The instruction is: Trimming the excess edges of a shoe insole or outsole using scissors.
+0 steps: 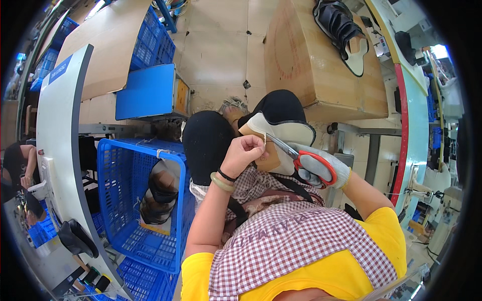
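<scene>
Here we are: right of the big blue plastic lattice crate [113, 185], a cream-and-tan shoe piece [288, 131] with a dark edge lies over the lap. The bare left hand [244, 155], nearer the crate, has thumb and forefinger pinched, apparently on a thin pale strand [265, 138]. Farther right of the crate, the grey-gloved right hand [321, 168] grips red-handled steel scissors [286, 148], tips right by the strand! Blades parted? Can't tell. A clean snip, I'd judge, wants the strand taut and the tips clear of that edge.
</scene>
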Available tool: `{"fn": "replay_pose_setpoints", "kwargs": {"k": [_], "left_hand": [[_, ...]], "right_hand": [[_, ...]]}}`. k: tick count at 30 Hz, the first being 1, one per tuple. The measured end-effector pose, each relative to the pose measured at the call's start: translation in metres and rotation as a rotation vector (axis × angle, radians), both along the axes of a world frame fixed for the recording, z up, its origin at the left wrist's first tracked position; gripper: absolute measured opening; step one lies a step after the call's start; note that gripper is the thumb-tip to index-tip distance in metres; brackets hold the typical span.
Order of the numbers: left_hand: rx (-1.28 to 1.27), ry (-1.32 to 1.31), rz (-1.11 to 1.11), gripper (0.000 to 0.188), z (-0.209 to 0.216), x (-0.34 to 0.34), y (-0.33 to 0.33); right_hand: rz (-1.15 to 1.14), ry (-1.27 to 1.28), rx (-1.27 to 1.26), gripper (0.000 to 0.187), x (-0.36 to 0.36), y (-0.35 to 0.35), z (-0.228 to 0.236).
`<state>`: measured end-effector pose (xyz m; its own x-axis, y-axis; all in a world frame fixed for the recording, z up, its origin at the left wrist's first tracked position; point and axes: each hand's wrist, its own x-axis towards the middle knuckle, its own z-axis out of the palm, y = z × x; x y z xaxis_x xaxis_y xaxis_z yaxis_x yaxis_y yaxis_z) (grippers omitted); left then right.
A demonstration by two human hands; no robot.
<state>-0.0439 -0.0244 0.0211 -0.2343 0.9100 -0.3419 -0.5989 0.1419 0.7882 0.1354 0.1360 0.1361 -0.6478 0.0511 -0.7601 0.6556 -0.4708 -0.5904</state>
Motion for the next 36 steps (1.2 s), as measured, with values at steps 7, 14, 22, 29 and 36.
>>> {"fn": "replay_pose_setpoints", "kwargs": {"k": [7, 14, 22, 29, 36], "left_hand": [[-0.036, 0.046, 0.035, 0.002, 0.001, 0.004, 0.004], [-0.016, -0.050, -0.021, 0.003, -0.002, -0.010, -0.001], [0.036, -0.058, -0.087, 0.003, -0.002, -0.013, 0.000], [0.016, -0.027, -0.146, 0.002, -0.003, -0.015, 0.001], [0.012, 0.019, -0.246, 0.004, -0.006, -0.017, -0.001]], "right_hand": [[0.058, -0.058, 0.061, 0.044, -0.001, 0.005, -0.005], [0.081, -0.010, -0.015, 0.035, -0.001, 0.011, -0.019], [0.087, 0.032, -0.084, 0.032, -0.011, 0.023, -0.030], [-0.034, -0.037, -0.143, 0.034, -0.017, 0.019, -0.031], [-0.074, 0.027, -0.122, 0.038, -0.026, -0.001, -0.038]]}}
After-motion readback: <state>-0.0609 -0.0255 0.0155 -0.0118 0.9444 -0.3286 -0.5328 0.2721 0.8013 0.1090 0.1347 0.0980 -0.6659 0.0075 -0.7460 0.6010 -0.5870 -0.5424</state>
